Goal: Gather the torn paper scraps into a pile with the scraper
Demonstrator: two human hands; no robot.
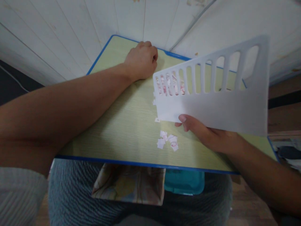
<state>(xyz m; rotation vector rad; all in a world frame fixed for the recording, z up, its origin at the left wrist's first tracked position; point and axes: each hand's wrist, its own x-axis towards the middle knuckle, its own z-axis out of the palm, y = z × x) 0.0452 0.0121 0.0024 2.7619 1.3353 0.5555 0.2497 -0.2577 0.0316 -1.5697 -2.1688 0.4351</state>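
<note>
My right hand (199, 130) grips a white slotted plastic panel (211, 108) by its lower edge, thumb on the near face. The panel stands tilted above the table, its long slots running along the upper half. Through the slots at its left end show small paper scraps (175, 84) with red marks. My left hand (143, 59) rests as a loose fist near the table's far edge, left of the panel; nothing shows in its curled fingers. Several more white paper scraps (161, 143) lie on the tabletop below the panel.
The light green wood-grain table (122, 125) has a blue rim and stands against white plank walls (131, 18). Below its near edge, on my lap, are a patterned fabric pouch (131, 185) and a turquoise plastic container (184, 182). A pale cable (192, 23) runs down the wall.
</note>
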